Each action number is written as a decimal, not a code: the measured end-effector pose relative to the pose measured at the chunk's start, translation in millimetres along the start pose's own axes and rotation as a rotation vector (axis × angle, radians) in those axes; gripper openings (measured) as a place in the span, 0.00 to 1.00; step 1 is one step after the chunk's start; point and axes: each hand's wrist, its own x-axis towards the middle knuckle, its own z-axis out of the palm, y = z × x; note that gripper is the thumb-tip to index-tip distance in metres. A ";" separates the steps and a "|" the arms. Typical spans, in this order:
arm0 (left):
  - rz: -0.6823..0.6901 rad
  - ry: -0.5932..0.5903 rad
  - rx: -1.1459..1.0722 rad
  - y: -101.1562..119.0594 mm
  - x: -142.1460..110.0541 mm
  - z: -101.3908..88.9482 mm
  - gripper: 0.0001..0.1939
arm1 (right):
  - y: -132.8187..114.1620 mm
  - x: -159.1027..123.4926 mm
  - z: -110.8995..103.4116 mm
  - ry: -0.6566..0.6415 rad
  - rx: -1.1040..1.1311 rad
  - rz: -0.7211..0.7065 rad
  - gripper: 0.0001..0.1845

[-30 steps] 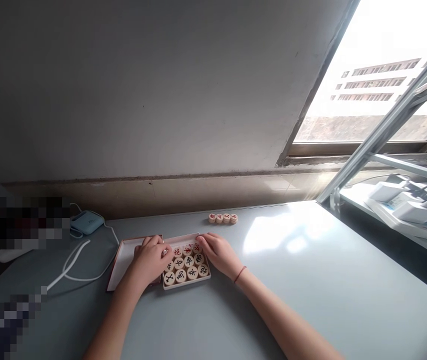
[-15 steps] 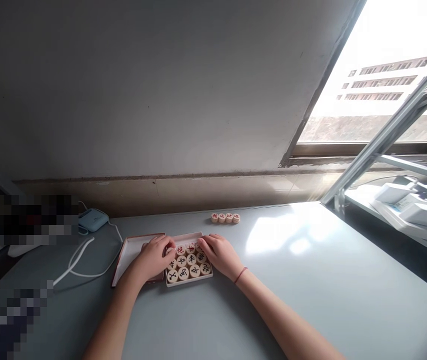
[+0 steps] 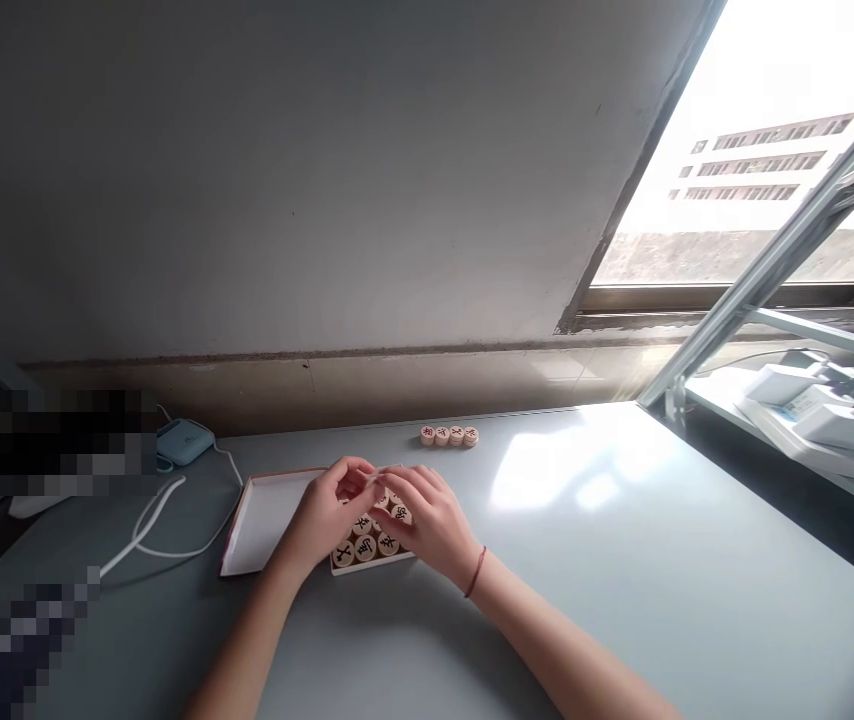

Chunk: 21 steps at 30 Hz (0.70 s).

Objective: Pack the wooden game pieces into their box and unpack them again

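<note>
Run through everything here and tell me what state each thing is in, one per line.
Left hand: fingers bent, grip unclear
Right hand: fingers bent, grip unclear
Box: open, partly covered by both hands
Round pieces inside: visible ones character-side up
Shallow tray: inside facing up
Red-marked pieces: in a row, characters up
Blue device: lying flat
Window: open or shut, cannot tell

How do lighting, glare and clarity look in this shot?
Head view: the window is blown out toward white near its top; a white glare patch lies on the tabletop, while the wall is dim. Head view: parts at far left are pixelated. Head view: black markings on the pieces show, but detail between left hand and right hand is too small to read.
</note>
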 end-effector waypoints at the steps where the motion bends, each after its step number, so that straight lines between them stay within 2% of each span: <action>1: -0.005 -0.016 -0.055 1.6 -0.6 4.5 0.15 | -2.8 0.3 0.5 -0.002 0.005 -0.015 0.12; 4: -0.009 -0.026 -0.044 4.3 -1.8 8.0 0.16 | -1.6 0.8 0.8 0.008 0.006 0.011 0.12; 9: 0.072 0.064 0.482 -2.8 -1.7 -12.9 0.15 | 34.5 -4.4 -2.2 0.103 -0.103 0.285 0.12; 12: 0.079 0.047 0.688 -12.5 -0.2 -23.8 0.16 | 60.7 -12.6 -2.0 0.005 -0.231 0.405 0.11; 15: 0.078 0.047 0.794 -19.6 0.9 -25.7 0.15 | 74.6 -19.2 0.4 -0.089 -0.283 0.442 0.08; 21: 0.015 0.011 0.842 -22.7 -1.5 -20.6 0.13 | 73.8 -21.2 3.8 -0.057 -0.302 0.435 0.06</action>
